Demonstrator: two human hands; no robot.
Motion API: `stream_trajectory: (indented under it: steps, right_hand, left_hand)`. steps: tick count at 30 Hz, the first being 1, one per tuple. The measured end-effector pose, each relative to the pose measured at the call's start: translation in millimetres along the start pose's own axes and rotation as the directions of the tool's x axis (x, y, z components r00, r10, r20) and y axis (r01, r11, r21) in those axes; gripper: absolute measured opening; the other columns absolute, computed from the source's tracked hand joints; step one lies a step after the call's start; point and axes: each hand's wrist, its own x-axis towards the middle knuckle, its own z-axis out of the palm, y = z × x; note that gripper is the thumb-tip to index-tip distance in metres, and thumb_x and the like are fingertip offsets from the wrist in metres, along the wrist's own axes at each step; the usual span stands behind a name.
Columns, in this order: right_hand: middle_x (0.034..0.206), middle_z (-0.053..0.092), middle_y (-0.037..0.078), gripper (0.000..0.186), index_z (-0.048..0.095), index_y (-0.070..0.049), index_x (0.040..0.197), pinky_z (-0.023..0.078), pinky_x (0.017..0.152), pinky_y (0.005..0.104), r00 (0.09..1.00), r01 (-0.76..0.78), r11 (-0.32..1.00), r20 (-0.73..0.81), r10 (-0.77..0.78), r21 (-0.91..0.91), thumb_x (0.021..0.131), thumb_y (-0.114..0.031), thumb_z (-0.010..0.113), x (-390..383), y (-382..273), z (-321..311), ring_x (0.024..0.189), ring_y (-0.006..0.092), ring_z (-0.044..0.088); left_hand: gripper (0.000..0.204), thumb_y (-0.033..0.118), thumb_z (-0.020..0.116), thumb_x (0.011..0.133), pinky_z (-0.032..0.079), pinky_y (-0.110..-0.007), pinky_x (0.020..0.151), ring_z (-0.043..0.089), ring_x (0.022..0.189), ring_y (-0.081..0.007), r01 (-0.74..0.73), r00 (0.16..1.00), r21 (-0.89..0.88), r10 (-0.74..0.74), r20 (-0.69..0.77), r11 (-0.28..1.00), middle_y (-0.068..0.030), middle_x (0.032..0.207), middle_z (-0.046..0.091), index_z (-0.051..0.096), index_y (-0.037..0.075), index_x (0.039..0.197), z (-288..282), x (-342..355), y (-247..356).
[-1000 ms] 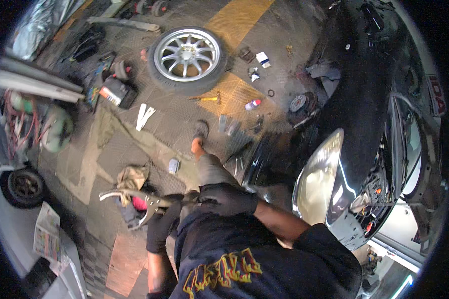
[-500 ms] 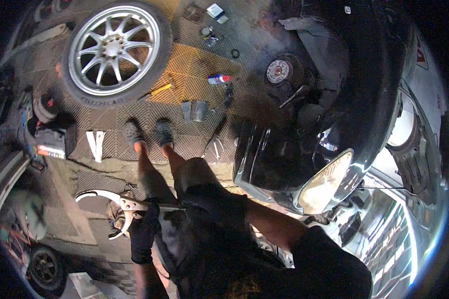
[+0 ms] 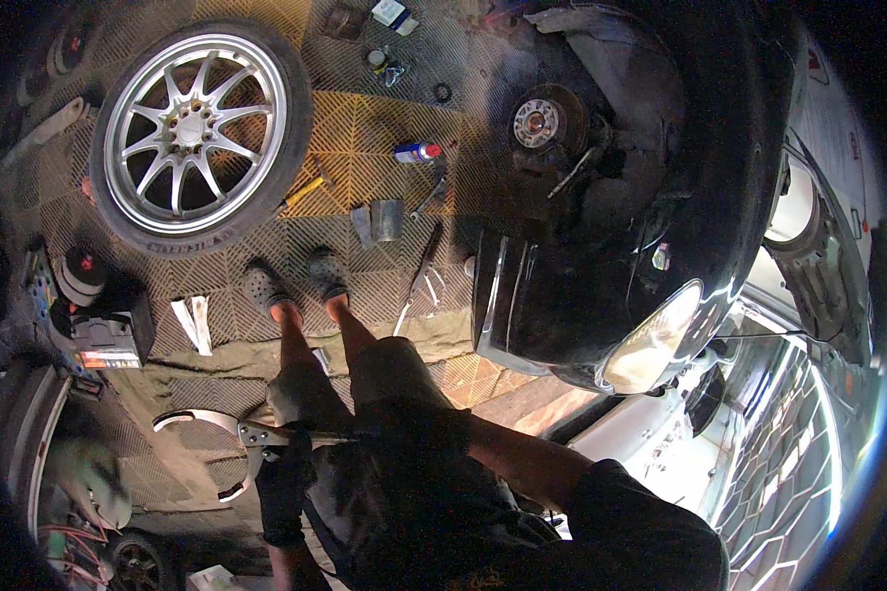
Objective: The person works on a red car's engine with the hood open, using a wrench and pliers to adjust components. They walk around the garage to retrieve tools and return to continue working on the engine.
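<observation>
My left hand (image 3: pixel 286 480), in a black glove, is closed around a tool with a large C-shaped metal jaw (image 3: pixel 212 418), like big-jawed pliers. The curved jaw points left, and a straight bar (image 3: pixel 323 439) runs from it across my dark clothing. My right forearm (image 3: pixel 522 448) reaches inward to my waist. A dark glove seems to cover my right hand (image 3: pixel 436 429), which merges with the black clothing, so its fingers cannot be made out. Both hands are in front of my body, above the patterned floor.
A silver-spoked wheel (image 3: pixel 189 128) lies front left beside a yellow-handled hammer (image 3: pixel 306 194). A blue spray can (image 3: pixel 417 153) and a metal can (image 3: pixel 387 220) are nearby. The black car (image 3: pixel 572 295) fills the right, its wheel hub (image 3: pixel 535 123) bare. A toolbox (image 3: pixel 108 340) stands left.
My view has shifted, so the floor, wheel and car sit differently in it. My left hand still holds the C-jawed tool, which has turned slightly.
</observation>
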Motion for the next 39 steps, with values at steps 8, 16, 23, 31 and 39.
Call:
stream_trajectory:
  steps: [8,16,23,31,39]
  right_hand:
    - [0.113,0.064,0.015,0.029,0.060,-0.004,0.121,0.049,0.088,0.0373,1.000,-0.008,1.000,-0.005,0.008,0.025,0.099,-0.022,0.060,7,-4,-1,0.101,0.0251,0.063]
    - [0.116,0.064,0.014,0.030,0.060,-0.004,0.124,0.049,0.091,0.0367,1.000,-0.023,0.999,-0.018,0.024,0.049,0.100,-0.021,0.059,-2,4,-5,0.105,0.0242,0.062]
    - [0.120,0.064,0.014,0.030,0.060,-0.005,0.126,0.049,0.093,0.0361,0.998,-0.022,0.998,-0.053,0.025,0.051,0.100,-0.020,0.059,-16,11,-20,0.108,0.0233,0.062]
    - [0.123,0.064,0.014,0.031,0.060,-0.005,0.129,0.049,0.096,0.0355,0.997,-0.002,0.997,-0.078,0.007,0.075,0.101,-0.019,0.058,-33,32,-31,0.111,0.0224,0.062]
    - [0.127,0.064,0.014,0.032,0.060,-0.006,0.131,0.048,0.098,0.0348,0.985,0.085,0.992,-0.158,-0.069,0.097,0.101,-0.017,0.057,-62,51,-23,0.114,0.0214,0.061]
  left_hand:
    - [0.027,0.022,0.068,0.098,0.039,-0.023,0.052,0.056,0.063,-0.0040,-0.169,0.986,-0.360,0.155,-0.068,0.918,0.0044,0.077,0.065,0.073,0.003,0.118,0,9,-15]
    - [0.026,0.026,0.071,0.097,0.038,-0.024,0.051,0.053,0.060,-0.0043,-0.100,0.994,-0.225,0.086,-0.069,0.969,0.0048,0.074,0.062,0.074,0.003,0.108,9,6,-6]
    - [0.021,0.025,0.074,0.095,0.039,-0.025,0.051,0.053,0.060,-0.0067,-0.049,0.998,-0.408,0.030,-0.053,0.912,0.0030,0.073,0.059,0.069,0.004,0.098,29,12,0]
    - [0.014,0.018,0.070,0.096,0.041,-0.026,0.052,0.055,0.062,-0.0086,-0.158,0.981,-0.383,0.188,0.041,0.910,0.0011,0.075,0.061,0.068,0.004,0.096,48,17,-16]
    - [0.020,0.016,0.061,0.100,0.051,-0.032,0.070,0.063,0.081,-0.0168,-0.367,0.930,0.305,0.337,0.149,0.879,-0.0038,0.094,0.069,0.068,0.000,0.111,42,6,2]
